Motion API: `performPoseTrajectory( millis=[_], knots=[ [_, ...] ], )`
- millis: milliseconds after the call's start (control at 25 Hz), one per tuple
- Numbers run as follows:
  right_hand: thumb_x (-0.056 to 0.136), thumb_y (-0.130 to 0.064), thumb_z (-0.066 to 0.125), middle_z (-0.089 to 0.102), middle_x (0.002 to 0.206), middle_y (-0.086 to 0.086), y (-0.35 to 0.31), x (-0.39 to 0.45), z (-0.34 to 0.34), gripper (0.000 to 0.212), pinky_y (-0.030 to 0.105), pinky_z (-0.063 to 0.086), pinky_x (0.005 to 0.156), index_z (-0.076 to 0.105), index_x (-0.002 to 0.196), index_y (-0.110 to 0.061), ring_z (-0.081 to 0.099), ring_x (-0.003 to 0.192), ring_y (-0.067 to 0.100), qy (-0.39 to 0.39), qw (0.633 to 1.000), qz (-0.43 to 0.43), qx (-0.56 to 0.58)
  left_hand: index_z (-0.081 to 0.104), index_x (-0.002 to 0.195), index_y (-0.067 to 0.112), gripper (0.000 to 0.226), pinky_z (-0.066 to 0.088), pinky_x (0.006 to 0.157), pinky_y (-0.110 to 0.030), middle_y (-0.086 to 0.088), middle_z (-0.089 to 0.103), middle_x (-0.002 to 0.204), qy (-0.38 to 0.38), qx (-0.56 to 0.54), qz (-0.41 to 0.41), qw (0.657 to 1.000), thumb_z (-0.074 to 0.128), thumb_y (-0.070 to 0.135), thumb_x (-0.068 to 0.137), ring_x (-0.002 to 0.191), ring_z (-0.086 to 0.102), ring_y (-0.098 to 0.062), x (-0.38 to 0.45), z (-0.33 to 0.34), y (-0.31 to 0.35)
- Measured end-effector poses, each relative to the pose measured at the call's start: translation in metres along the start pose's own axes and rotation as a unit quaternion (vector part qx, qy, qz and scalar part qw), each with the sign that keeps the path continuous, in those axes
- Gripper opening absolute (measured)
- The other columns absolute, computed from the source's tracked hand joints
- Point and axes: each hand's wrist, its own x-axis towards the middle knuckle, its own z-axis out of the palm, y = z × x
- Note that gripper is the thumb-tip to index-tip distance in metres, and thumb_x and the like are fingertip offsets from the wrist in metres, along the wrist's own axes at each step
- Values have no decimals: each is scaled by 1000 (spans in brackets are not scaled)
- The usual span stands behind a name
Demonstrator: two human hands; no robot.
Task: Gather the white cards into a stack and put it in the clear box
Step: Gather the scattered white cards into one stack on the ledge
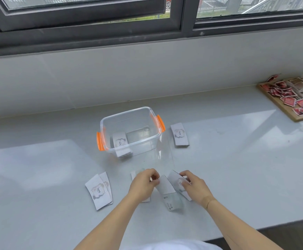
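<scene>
A clear box [111, 121] with orange clips stands mid-table, and a small stack of white cards [120, 141] lies inside it at the left. Near the front, my left hand [143, 183] and my right hand [195, 184] both grip a loose bunch of white cards [167, 186] between them, held tilted just above the table. Another card [134, 175] lies partly hidden under my left hand. A pair of overlapping white cards [99, 191] rests to the left. One more small stack of cards [180, 134] lies to the right of the box.
A wooden board [282, 112] with several red and brown cards sits at the far right. A clear plastic sheet [162, 156] lies between the box and my hands. The window wall rises behind the table; the table's front edge runs near my body.
</scene>
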Motion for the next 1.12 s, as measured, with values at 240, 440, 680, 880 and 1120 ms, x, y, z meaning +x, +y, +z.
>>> performPoseTrajectory(
  millis=[240,440,680,880,1120],
  knots=[
    [92,-31,50,69,96,-12,-15,-5,15,17,36,51,72,54,101,-44,63,81,16,-51,995,-78,-35,55,84,31,7,51,74,-36,11,67,91,66,25,-36,997,59,30,89,83,62,-15,-3,7,-1],
    [92,-19,46,67,108,-9,-13,-5,21,34,35,49,72,45,120,-37,61,96,21,33,963,-160,-217,57,93,26,10,51,76,-38,11,65,101,99,71,-3,993,52,35,93,90,61,-16,-6,16,-2],
    [77,5,41,57,104,-2,-4,2,28,62,32,30,67,41,128,-29,51,91,26,62,898,-217,-378,57,117,28,26,41,91,-32,9,57,123,131,178,17,975,55,34,92,115,49,-18,-4,2,-26],
    [72,6,39,55,104,-2,0,6,36,64,34,29,67,38,126,-28,49,91,26,63,887,-194,-414,48,134,30,54,36,101,-36,7,46,136,112,205,-35,972,61,42,83,129,37,-20,-8,-16,-57],
    [91,-13,41,57,102,-3,-1,7,39,34,35,32,66,44,122,-27,51,90,26,70,890,-182,-413,41,138,29,69,31,102,-38,5,42,133,59,234,-33,970,62,46,75,126,37,-21,4,-24,-57]
  ],
)
